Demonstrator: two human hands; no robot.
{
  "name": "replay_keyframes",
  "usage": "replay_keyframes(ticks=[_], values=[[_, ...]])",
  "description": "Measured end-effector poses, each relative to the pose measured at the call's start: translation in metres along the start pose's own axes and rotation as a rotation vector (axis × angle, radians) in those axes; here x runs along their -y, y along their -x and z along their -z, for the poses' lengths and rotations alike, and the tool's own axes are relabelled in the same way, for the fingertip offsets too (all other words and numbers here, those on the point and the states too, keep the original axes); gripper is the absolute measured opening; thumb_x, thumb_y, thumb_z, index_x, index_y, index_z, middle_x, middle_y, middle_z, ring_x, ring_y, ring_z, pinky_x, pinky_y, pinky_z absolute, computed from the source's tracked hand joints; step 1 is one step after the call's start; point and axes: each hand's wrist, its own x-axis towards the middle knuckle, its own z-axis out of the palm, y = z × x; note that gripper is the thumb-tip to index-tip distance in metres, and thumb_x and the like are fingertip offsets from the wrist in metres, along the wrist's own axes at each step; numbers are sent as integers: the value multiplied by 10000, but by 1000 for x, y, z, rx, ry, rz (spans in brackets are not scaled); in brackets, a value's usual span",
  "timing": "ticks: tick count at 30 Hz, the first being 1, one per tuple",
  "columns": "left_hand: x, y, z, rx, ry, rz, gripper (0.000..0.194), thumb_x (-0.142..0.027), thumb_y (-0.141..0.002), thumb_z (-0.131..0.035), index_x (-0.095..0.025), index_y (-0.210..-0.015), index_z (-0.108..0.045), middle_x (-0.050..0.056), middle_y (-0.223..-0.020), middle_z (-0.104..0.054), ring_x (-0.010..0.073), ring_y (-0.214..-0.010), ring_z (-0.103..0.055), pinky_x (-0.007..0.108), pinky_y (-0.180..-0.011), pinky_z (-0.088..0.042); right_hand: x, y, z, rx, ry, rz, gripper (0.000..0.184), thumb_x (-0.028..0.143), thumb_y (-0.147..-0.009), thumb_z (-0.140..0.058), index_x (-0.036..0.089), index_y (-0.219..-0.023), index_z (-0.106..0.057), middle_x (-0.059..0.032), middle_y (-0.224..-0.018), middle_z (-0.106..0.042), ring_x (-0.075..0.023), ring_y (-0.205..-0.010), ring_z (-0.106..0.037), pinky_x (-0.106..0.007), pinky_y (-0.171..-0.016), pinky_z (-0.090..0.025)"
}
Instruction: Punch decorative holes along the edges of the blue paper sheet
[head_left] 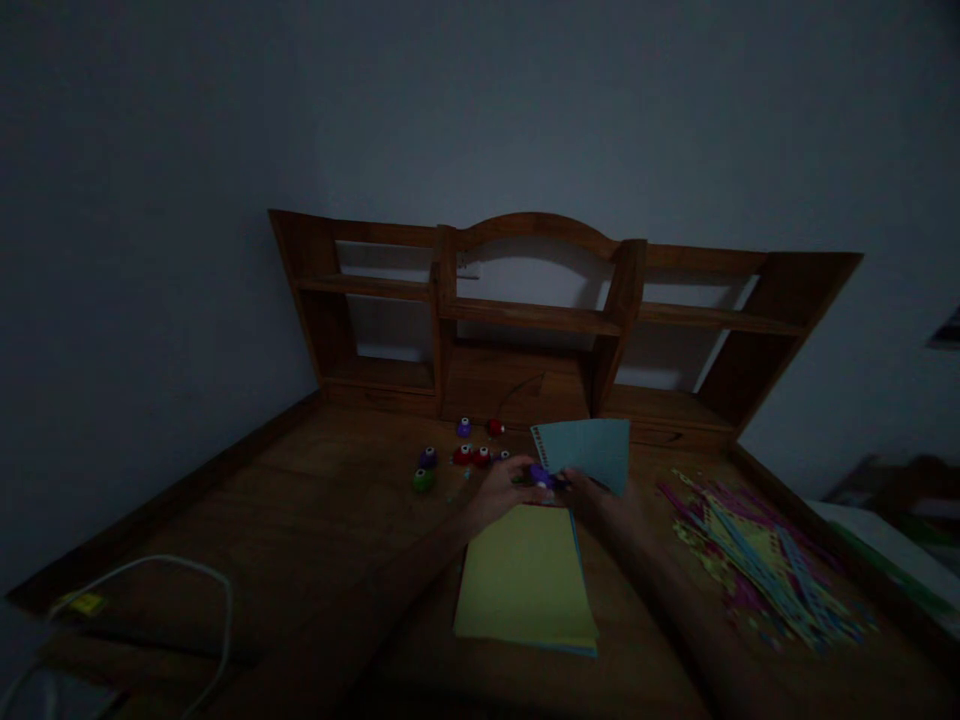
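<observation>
My left hand (504, 488) has its fingers closed round a small purple paper punch (540, 477). Just to its right, my right hand (594, 490) grips the lower edge of a light blue sheet of paper (589, 445); its fingertips come close to the punch and are hard to make out in the dim light. A row of small punched holes runs down the sheet's left edge. Below both hands lies a stack of paper with a yellow sheet (525, 580) on top and blue edges showing beneath.
Several punches, including a green one (424, 480) and a red one (482, 457), stand left of my hands. Paper strips (757, 555) are heaped at the right. A wooden shelf (525, 315) backs the desk. A white cable (172, 560) loops at the front left.
</observation>
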Motion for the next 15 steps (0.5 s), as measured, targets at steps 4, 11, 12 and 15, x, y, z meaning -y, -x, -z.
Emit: replay_keyframes(ticks=[4,11,12,15], values=[[-6,3,-2,-11,0,22,464,-252,-588,-867,-139,-992,-666,112,-1051,-684,250,-989,-640,339,-845,-498,-1,2,0,-16,26,-43,348,488,-659,-765,179,-801,-689,-87,-807,-750,-267,-734,-693,-362,-664,-551],[-6,3,-5,9,66,42,458,-258,-558,-886,-137,-929,-646,125,-1021,-700,246,-928,-668,362,-837,-513,1,3,0,-58,59,-74,409,476,-605,-795,176,-861,-689,-83,-803,-750,-279,-749,-694,-365,-648,-558],[-5,2,-5,12,74,35,458,-257,-553,-889,-136,-918,-642,123,-1006,-704,245,-923,-672,365,-842,-514,1,3,0,-69,47,-72,427,471,-599,-799,172,-882,-687,-84,-806,-751,-276,-749,-693,-364,-649,-558],[-2,0,-5,39,107,19,456,-268,-556,-890,-135,-910,-634,122,-981,-714,247,-918,-681,384,-862,-514,-3,2,0,-69,16,-93,449,452,-603,-801,158,-919,-678,-92,-800,-749,-270,-728,-690,-363,-645,-556]])
